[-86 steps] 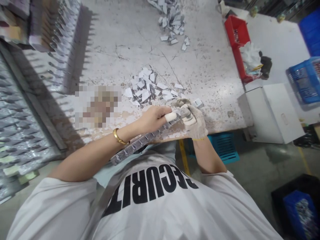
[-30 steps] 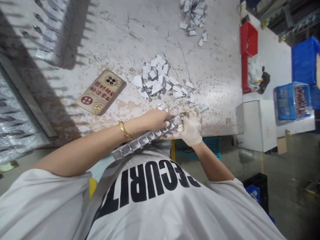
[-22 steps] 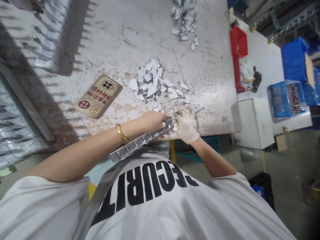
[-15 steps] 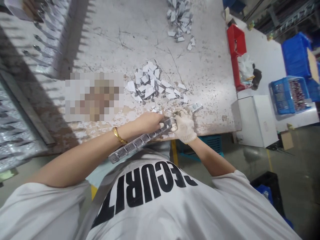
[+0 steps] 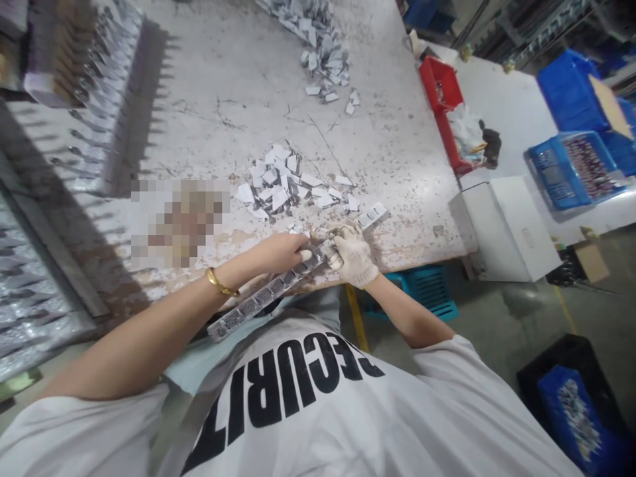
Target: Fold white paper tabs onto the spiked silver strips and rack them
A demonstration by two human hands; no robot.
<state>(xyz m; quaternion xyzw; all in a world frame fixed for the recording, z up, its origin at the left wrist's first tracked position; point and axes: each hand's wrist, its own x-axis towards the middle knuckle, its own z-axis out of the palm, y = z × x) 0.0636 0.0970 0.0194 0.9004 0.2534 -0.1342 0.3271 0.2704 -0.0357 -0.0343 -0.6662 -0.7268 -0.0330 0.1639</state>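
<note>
My bare left hand, with a gold bangle at the wrist, is closed on a long silver strip of small packets that slants from the table edge down towards my chest. The far end of that strip is gripped by my right hand, which wears a white knit glove. Both hands sit at the near edge of the worn white table. A heap of small cut silver pieces lies just beyond my hands, and one single piece lies to the right of the glove.
A second heap of cut pieces lies at the far side. Racks of silver strips fill the left. A blurred flat object lies left of my hands. Red bins, a white box and blue crates stand right.
Both hands stay on the strip at the table edge; the strip's end has been worked a little. Mostly the head camera has shifted, so the scene moved in view.
</note>
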